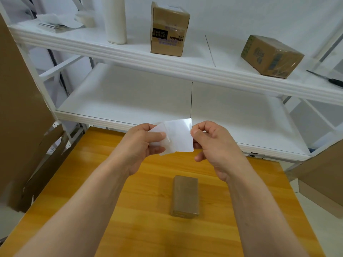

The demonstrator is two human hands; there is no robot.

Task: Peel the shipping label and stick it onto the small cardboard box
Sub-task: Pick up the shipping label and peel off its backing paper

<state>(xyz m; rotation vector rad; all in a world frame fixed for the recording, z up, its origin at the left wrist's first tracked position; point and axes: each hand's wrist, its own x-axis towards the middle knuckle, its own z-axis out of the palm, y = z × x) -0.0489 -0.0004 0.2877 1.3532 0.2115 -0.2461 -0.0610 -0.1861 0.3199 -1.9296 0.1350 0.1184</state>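
Both my hands hold a white shipping label (179,135) up in the air above the far part of the wooden table (144,229). My left hand (141,143) pinches its left side, where a glossy layer curls away from the sheet. My right hand (213,143) pinches the right edge between thumb and forefinger. The small cardboard box (185,196) lies flat on the table below and nearer to me, between my forearms, wrapped in clear tape and untouched.
A white metal shelf unit (130,101) stands behind the table. Its upper shelf carries two cardboard boxes (168,30) (271,56), a white roll (115,19), papers and a dark tool (326,78). Flattened cardboard (24,115) leans at the left; more cardboard (323,179) at the right.
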